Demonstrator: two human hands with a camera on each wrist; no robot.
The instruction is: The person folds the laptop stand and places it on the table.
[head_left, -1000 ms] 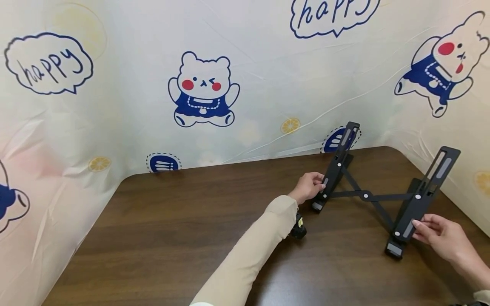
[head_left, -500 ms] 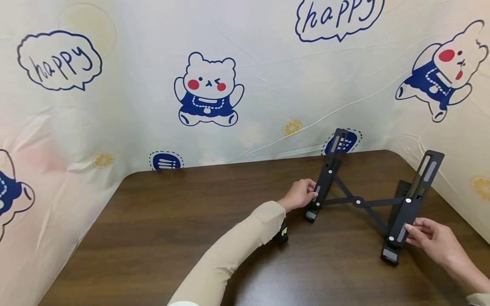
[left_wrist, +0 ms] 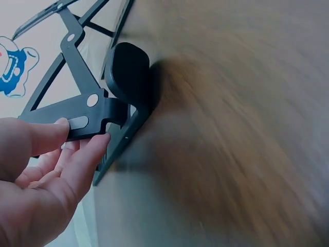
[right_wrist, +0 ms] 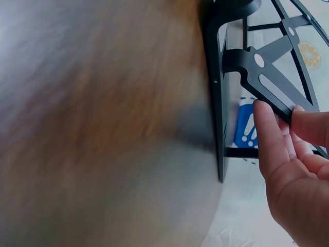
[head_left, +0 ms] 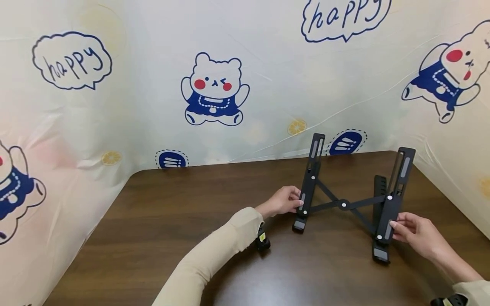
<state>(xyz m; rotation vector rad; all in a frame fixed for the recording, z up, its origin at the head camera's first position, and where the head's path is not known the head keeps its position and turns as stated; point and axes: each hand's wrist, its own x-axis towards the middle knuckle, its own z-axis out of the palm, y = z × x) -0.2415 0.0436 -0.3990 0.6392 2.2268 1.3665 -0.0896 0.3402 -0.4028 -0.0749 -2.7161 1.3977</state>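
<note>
A black folding laptop stand stands unfolded on the right side of the table, its two slanted arms joined by crossed bars. My left hand pinches the lower part of its left arm. In the left wrist view the left thumb presses beside a grey pad, with the fingers underneath. On the other side my right hand pinches the lower right arm between thumb and fingers. The right wrist view shows the right hand at that arm's edge, close to its grey strip.
The brown wooden table stretches left and in front of the stand. Behind it hangs a pale cloth printed with cartoon bears and "happy" bubbles. A black wrist device sits at the left cuff.
Both hands have shifted the stand leftward and slightly nearer across the table, turning it so its arms look more upright. The grip of each hand stays the same. The head view has shifted slightly.
</note>
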